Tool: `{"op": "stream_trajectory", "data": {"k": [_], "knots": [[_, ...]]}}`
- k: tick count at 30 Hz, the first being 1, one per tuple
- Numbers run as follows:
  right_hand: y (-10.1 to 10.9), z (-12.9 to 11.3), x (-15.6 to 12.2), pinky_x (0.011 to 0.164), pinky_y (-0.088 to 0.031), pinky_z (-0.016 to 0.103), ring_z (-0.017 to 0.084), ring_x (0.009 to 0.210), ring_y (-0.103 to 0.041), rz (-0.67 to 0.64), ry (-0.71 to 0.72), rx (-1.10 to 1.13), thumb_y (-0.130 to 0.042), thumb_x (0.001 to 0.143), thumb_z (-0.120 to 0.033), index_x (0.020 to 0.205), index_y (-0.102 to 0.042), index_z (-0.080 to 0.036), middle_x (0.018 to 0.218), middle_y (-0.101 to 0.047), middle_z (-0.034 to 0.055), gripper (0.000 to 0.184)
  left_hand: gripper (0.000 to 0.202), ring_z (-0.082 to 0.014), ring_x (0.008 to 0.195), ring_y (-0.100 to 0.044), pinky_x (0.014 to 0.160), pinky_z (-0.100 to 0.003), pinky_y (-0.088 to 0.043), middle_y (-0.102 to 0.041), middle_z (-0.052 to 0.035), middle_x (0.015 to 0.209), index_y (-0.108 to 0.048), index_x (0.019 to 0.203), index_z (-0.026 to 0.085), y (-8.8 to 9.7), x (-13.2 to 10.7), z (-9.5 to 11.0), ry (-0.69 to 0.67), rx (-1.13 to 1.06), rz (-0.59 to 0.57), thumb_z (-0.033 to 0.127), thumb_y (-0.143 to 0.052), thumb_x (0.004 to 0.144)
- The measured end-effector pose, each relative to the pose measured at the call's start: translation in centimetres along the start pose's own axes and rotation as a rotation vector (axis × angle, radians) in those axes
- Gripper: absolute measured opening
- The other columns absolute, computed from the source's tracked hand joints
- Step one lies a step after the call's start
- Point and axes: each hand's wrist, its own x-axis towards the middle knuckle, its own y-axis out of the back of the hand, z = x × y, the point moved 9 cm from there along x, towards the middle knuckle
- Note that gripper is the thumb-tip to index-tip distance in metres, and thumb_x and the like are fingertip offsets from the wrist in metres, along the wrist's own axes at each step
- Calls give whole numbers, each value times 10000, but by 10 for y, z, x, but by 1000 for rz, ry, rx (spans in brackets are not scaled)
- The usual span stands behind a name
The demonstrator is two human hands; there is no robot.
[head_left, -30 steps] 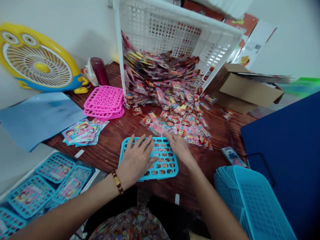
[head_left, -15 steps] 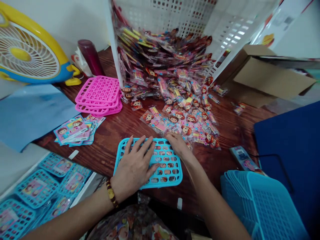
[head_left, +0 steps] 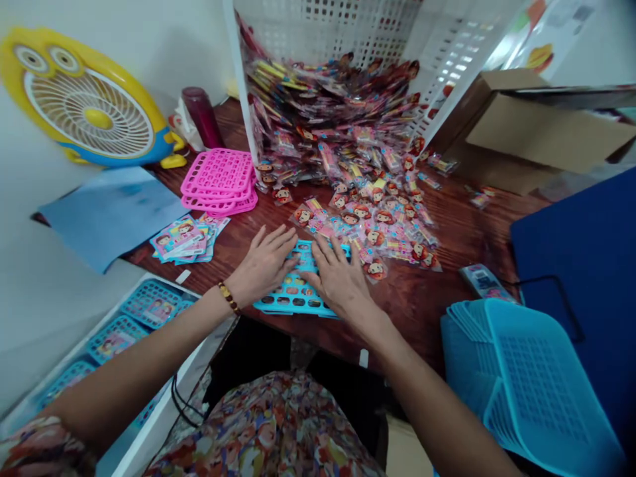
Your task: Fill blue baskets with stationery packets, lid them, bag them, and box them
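Observation:
A light-blue plastic basket with a slotted lid (head_left: 293,303) lies in front of me near the table's front edge, and small packets show through its slots. My left hand (head_left: 263,266) rests flat on the lid's left side, fingers stretched forward and a beaded bracelet on the wrist. On the right side of the lid, my right hand (head_left: 342,281) lies with its fingers spread. Both palms hide much of the lid. Just beyond it spreads a heap of small clear packets (head_left: 385,217) printed with cartoon heads.
A large white crate (head_left: 242,86) spills packets at the back. Pink slotted lids (head_left: 218,172) and printed cards (head_left: 181,240) sit left. A yellow fan (head_left: 99,119) stands behind them. Nested blue baskets (head_left: 541,377) are at right, below a cardboard box (head_left: 536,136). A bin of filled baskets (head_left: 116,338) is lower left.
My right hand has moved from the lid's far right corner to lie flat on top. My left hand has shifted toward the lid's far left corner. The camera view has tilted and shifted.

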Motion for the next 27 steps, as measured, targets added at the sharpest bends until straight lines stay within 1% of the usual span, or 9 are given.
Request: {"op": "stream_trajectory", "data": {"k": [5, 9, 11, 14, 16, 18, 23, 25, 27], "knots": [[-5, 2, 4, 1171, -83, 579, 308, 1418, -310, -3, -2, -32, -335, 987, -518, 1439, -436, -128, 1532, -381, 132, 605, 469, -232, 1391, -393, 1177, -459, -284, -478, -129, 1469, -479, 1370, 130, -5, -4, -14, -6, -30, 1, 385, -359, 995], [-4, 0, 3, 1155, -132, 574, 322, 1364, -386, 35, 7, -73, -349, 982, -515, 1396, -496, -133, 1486, -450, 143, 582, 474, -247, 1379, -413, 1164, -476, -300, -495, -149, 1453, -495, 1358, 110, -8, 0, -20, 9, -57, 10, 387, -386, 988], [-6, -3, 1, 1132, -167, 583, 348, 1354, -391, 85, -49, -116, -352, 977, -511, 1372, -521, -115, 1466, -471, 162, 585, 469, -241, 1386, -406, 1166, -475, -297, -494, -126, 1459, -492, 1366, 140, -9, 8, -21, -39, -86, -22, 395, -416, 980], [-8, -6, 0, 1110, -162, 613, 365, 1356, -378, 178, -207, -188, -310, 991, -467, 1372, -506, -63, 1459, -466, 199, 589, 437, -172, 1385, -408, 1162, -359, -316, -528, -40, 1442, -513, 1355, 230, -1, 22, -31, -102, -112, -34, 394, -497, 951], [-8, -11, -1, 1095, -165, 632, 367, 1346, -386, 212, -277, -217, -267, 999, -459, 1369, -500, -43, 1457, -461, 213, 604, 436, -155, 1389, -393, 1154, -326, -315, -533, -13, 1438, -513, 1354, 261, 13, 22, -59, 2, -56, 32, 388, -524, 937], [-7, -15, -1, 1077, -195, 638, 368, 1322, -409, 227, -311, -223, -243, 997, -474, 1344, -522, -37, 1448, -469, 220, 624, 395, -175, 1362, -415, 1146, -360, -312, -551, -37, 1414, -528, 1334, 250, 31, 5, -102, 207, 14, 129, 352, -478, 956], [-4, -11, -1, 1056, -248, 621, 351, 1286, -463, 233, -324, -185, -223, 976, -538, 1291, -578, -85, 1407, -520, 206, 656, 280, -298, 1123, -534, 972, -489, -402, -651, -144, 1146, -635, 1103, 181, 70, -98, -227, 803, 156, 269, 309, -455, 932], [-6, -7, -1, 1049, -251, 631, 356, 1289, -465, 226, -315, -180, -222, 967, -550, 1297, -576, -111, 1398, -530, 203, 654, 318, -342, 1101, -519, 911, -501, -414, -631, -160, 1142, -632, 1091, 175, 73, -133, -260, 948, 179, 257, 392, -558, 870], [-11, -4, -2, 1045, -255, 639, 356, 1293, -464, 212, -287, -183, -230, 956, -560, 1306, -573, -141, 1405, -525, 195, 645, 397, -351, 1106, -505, 904, -484, -406, -614, -142, 1163, -629, 1105, 195, 69, -150, -279, 1012, 181, 227, 455, -638, 805]]}}
